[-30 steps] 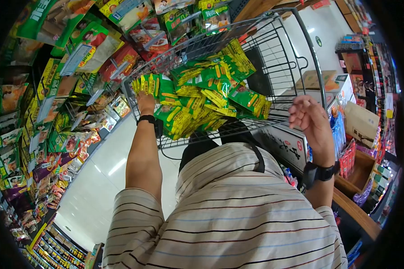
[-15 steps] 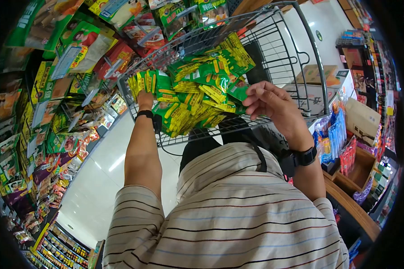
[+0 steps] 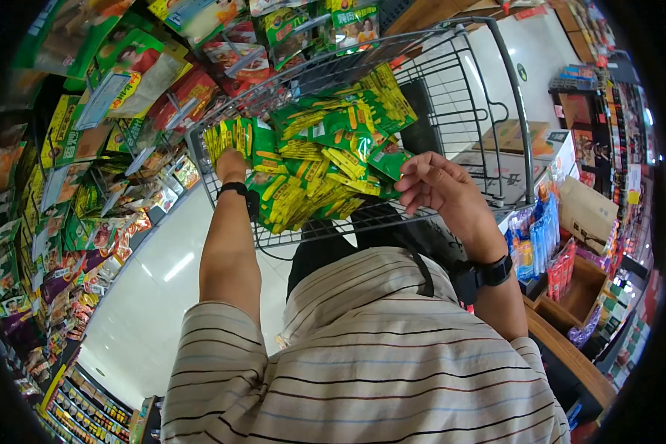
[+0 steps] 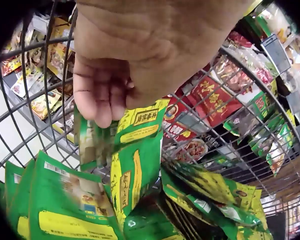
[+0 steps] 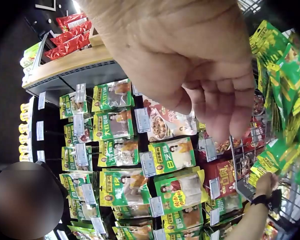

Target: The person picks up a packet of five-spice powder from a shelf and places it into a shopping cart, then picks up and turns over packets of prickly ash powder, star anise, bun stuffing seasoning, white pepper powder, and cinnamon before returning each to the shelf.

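Note:
In the head view, a wire shopping cart (image 3: 524, 118) holds a heap of green-and-yellow seasoning packets (image 3: 325, 155). My left hand (image 3: 231, 164) is at the cart's left end, its curled fingers gripping a few upright packets (image 4: 140, 125); the back of the hand partly hides them in the left wrist view. Over the cart's near side, my right hand (image 3: 444, 189) has loosely bent fingers with nothing between them. Its fingertips are beside a green packet (image 3: 387, 159) at the heap's right edge. The right wrist view also shows this hand (image 5: 190, 60) holding nothing.
Hanging packets with price tags (image 3: 122, 92) line the shelf to the left and ahead. On the right are cardboard boxes (image 3: 540, 148), a wooden bin (image 3: 577, 292) and blue packs (image 3: 544, 233). Another person stands at the lower left of the right wrist view.
My right hand has come left from outside the cart to the heap's right edge, then stayed there. The left hand has kept its place at the packets.

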### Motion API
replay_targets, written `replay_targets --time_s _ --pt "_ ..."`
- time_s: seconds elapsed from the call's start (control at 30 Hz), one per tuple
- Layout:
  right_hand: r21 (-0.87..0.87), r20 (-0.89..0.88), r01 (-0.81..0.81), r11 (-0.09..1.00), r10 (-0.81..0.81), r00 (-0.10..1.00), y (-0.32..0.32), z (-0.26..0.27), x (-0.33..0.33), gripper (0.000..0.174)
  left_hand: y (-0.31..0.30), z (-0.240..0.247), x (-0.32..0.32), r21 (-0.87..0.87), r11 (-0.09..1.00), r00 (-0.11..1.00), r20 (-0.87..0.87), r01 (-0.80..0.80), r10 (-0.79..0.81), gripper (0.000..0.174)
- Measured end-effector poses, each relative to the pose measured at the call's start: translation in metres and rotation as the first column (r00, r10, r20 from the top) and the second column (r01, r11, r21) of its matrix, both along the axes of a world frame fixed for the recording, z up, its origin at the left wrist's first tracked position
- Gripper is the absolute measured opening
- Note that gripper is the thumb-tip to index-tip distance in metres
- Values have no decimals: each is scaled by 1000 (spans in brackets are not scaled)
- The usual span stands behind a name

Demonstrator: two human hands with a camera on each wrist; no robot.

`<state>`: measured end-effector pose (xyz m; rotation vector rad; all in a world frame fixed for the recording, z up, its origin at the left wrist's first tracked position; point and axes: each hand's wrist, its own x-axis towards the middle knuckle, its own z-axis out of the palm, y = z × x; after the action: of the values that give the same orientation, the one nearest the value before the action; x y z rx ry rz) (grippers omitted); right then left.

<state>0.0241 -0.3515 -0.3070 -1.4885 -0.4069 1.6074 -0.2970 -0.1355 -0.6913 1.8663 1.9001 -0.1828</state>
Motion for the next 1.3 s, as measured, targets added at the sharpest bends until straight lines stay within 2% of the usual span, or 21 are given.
replay_targets --time_s 0.13,0.2,0.23,0.27,0.3,0.33,0.4,0.5,0.6,0.63,0.73,0.77,0.83,0.87,0.9,1.0,1.03,1.3 --pt "16 20 -58 998 58 998 9 -11 0 27 -5 60 -4 151 987 967 255 -53 13 25" --pt "57 133 -163 985 154 979 19 -14 -7 25 -11 105 -3 171 981 932 361 -90 23 25" --pt "98 207 -230 968 206 956 23 -21 -11 25 -16 139 -1 7 986 834 535 -165 136 25" --pt "137 288 -300 944 252 924 29 -28 -15 25 -24 170 2 -52 976 747 635 -213 197 22" --pt "122 437 -426 896 337 834 35 -33 -20 39 -33 199 6 -114 961 642 723 -251 253 19" --pt "178 595 -518 837 328 734 41 -38 -29 46 -43 227 11 -148 956 548 793 -252 267 17" --pt "221 852 -693 686 210 480 53 -44 -50 62 -60 278 20 -210 950 336 899 -231 281 14" --pt "302 819 -672 676 175 546 69 -43 -83 79 -80 339 32 -171 970 254 944 -171 211 12" --pt "353 831 -627 695 75 552 76 -34 -97 81 -102 383 55 -199 974 102 972 -108 210 11" --pt "474 781 -565 676 -27 623 80 -43 -93 64 -107 389 59 -127 992 66 990 -23 128 14" --pt "230 408 -418 879 303 861 81 -22 -75 46 -109 422 74 63 996 43 997 -64 -60 23" --pt "315 235 -276 908 207 950 79 -14 -74 35 -101 419 64 168 982 103 982 -81 -160 30" --pt "357 -52 -112 927 139 989 75 1 -70 34 -93 422 51 197 954 191 969 -225 -155 31" --pt "360 -199 -24 933 102 975 74 9 -68 33 -89 424 45 215 932 234 961 -291 -149 31" --pt "377 -282 -3 926 118 952 72 20 -66 37 -86 423 36 175 943 262 960 -283 -100 34" --pt "441 -279 -48 896 188 942 68 43 -57 40 -89 424 27 120 971 265 962 -205 -63 36" --pt "467 -199 -89 880 203 959 65 50 -57 41 -91 424 28 115 979 246 967 -167 -72 36" --pt "525 -289 -80 847 266 920 70 58 -60 41 -105 442 38 -18 997 143 989 -74 28 30"
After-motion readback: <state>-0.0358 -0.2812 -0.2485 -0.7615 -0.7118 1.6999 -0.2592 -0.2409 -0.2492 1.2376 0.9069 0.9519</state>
